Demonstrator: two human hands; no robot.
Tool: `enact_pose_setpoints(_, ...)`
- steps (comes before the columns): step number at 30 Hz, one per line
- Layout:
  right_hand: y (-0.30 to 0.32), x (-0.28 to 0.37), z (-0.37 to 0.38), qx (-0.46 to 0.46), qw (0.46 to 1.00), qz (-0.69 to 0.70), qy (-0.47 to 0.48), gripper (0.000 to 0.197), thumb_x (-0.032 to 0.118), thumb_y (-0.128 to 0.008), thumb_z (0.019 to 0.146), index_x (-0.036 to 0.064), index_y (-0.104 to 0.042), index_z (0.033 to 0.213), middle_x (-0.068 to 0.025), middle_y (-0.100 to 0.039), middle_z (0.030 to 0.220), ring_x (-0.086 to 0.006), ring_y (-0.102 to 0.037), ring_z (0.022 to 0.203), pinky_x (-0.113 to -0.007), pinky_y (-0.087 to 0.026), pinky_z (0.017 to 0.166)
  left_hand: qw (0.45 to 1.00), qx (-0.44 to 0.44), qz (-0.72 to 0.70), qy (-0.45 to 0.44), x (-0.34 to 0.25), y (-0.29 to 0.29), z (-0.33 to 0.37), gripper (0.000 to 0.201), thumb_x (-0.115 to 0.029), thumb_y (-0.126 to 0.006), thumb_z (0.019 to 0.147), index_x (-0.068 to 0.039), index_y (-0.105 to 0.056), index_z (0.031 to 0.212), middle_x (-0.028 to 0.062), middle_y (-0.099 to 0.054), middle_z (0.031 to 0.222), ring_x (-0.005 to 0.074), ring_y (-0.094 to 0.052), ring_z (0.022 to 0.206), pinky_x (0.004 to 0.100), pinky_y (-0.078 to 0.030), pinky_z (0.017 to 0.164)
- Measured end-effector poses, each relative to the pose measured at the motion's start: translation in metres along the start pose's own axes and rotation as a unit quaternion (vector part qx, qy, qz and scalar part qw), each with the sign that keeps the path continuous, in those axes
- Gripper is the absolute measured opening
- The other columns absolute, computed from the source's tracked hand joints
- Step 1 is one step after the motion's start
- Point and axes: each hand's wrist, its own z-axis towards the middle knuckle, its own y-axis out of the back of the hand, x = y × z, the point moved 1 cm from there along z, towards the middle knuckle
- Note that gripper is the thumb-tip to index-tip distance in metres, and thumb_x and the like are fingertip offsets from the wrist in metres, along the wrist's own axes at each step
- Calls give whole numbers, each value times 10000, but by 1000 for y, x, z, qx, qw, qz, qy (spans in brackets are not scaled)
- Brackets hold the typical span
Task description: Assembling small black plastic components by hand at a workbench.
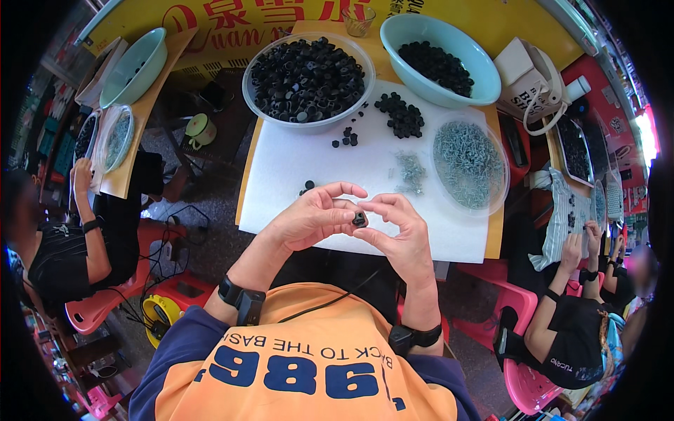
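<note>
"Holding what, and where?"

"One small black part (pixel 359 219), raised between both hands over the near edge of the white sheet (pixel 281 168)."

"State of the fingers?"

"Left hand (pixel 316 216): thumb and forefinger closed on the part's left side. Right hand (pixel 400 228): thumb and forefinger curved around its right side; cannot tell whether they grip or only touch."

"Nearest on the sheet?"

"A couple of loose black caps (pixel 307 186), just beyond the left hand. Farther off, a heap of black pieces (pixel 400 114); on its near side, a small pile of screws (pixel 409 173). Right of that pile, a clear round dish (pixel 503 193) full of silvery screws."

"Far side?"

"Left, a whitish basin (pixel 305 126) heaped with black parts. Right, a pale green basin (pixel 453 45), partly filled with black pieces."

"Beyond the table?"

"One seated person (pixel 60 242) at far left, another person (pixel 576 330) at right, each with hands at a separate work table. Their hand details: too small to tell."
</note>
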Motion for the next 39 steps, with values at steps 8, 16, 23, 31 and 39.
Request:
enact_pose_setpoints(8, 1, -7, -1, 59, 996, 65, -16, 297, 76, -818, 697, 48, -733, 980, -59, -643, 1015, -176, -608, 987, -304, -471, 864, 1000, 12, 7, 25, -3, -3, -1, 509, -54, -716, 845, 1, -463, 1284, 81, -678, 947, 141, -666, 843, 294, -550, 794)
enact_pose_setpoints(16, -2, -8, 0, 67, 997, 38, 13, 270, 86, -820, 685, 46, -727, 935, -70, -675, 993, -221, -612, 985, -327, -474, 865, 998, 10, 58, 31, -7, -1, -2, 547, -85, -738, 838, 9, -456, 1296, 65, -688, 878, 127, -666, 794, 271, -534, 784)
enact_pose_setpoints(23, -8, -17, -2, 58, 985, -83, 140, 312, 112, -808, 690, 46, -664, 958, -77, -650, 1010, -259, -605, 944, -356, -447, 884, 996, 5, 80, 35, -6, 0, -4, 539, -60, -699, 859, 41, -428, 1314, 85, -675, 895, 154, -660, 815, 281, -531, 796)
enact_pose_setpoints(31, -15, -25, -4, 4, 959, -155, 237, 320, 89, -790, 688, 47, -642, 969, -52, -627, 981, -230, -590, 902, -359, -436, 832, 992, 5, 117, 37, -4, 3, -3, 539, -61, -687, 868, 49, -425, 1326, 64, -680, 908, 119, -651, 840, 252, -510, 809)
enact_pose_setpoints(39, -21, -29, -10, -13, 955, -189, 228, 333, 77, -788, 686, 47, -624, 974, -48, -609, 982, -237, -583, 908, -375, -425, 837, 983, -37, 179, 27, -1, 4, -4, 510, -43, -651, 885, 60, -420, 1328, 62, -670, 885, 110, -631, 833, 242, -492, 795)
